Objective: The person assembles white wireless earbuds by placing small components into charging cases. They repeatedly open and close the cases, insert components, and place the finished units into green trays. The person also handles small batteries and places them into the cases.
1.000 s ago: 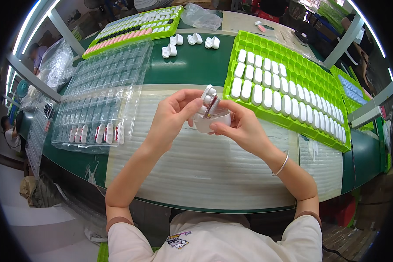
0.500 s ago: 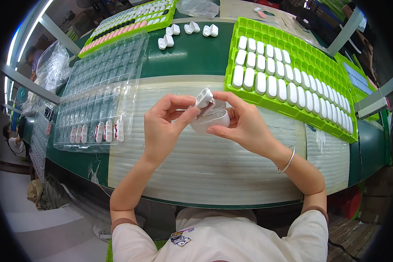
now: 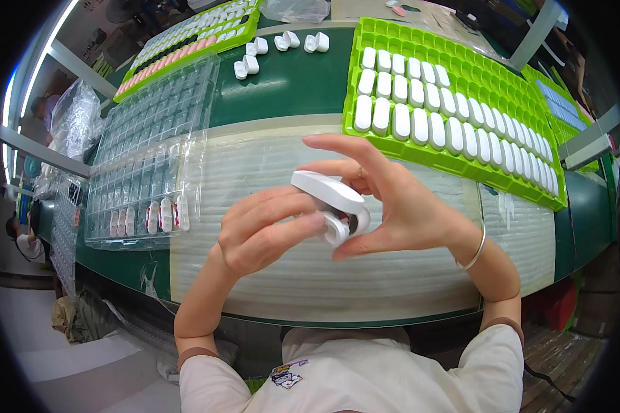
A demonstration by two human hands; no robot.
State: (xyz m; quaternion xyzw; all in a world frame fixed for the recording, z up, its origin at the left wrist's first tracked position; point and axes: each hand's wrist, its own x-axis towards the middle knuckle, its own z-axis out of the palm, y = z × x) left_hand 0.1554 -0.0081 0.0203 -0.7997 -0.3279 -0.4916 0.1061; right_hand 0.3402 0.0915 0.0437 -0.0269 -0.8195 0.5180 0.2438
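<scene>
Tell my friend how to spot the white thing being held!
Find the green table, then its pale mat. Above it, the left hand grips a white case beside the right hand. Unlike the four open cases farther back, it's held up.

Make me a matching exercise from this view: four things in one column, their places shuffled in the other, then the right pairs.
Things:
1. white rounded plastic case
2. thin silver-coloured bangle
3. clear plastic compartment tray
4. small white open-lidded plastic cases

Places:
A. around the right wrist
B. in the left hand, right hand beside it
C. on the green tabletop, beyond the hands
D. left of the hands, with white pieces near its closest edge

Pairs: 1-B; 2-A; 3-D; 4-C
</scene>
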